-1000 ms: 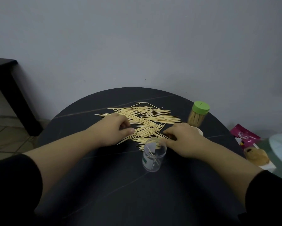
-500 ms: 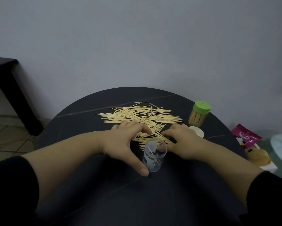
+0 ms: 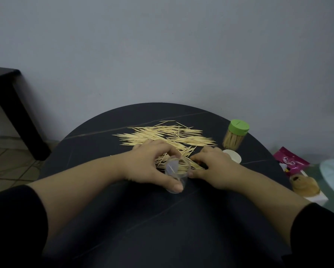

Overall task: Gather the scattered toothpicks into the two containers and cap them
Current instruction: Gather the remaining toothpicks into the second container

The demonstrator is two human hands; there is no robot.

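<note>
Because the toothpicks are feather-light, stiff and sharp, apt to roll, they are best pinched mid-length in small parallel bundles; most lie fanned at twelve o'clock on the dark round table. The left hand grips the clear container, a light, slick, tippable cup, round its wall near the centre, while the right hand rests with bent fingers on the pile's near edge, pinching or not I cannot tell. The top looks hard and smooth; a green-capped container stands at two o'clock, a loose white cap just before it, a grey wall behind.
</note>
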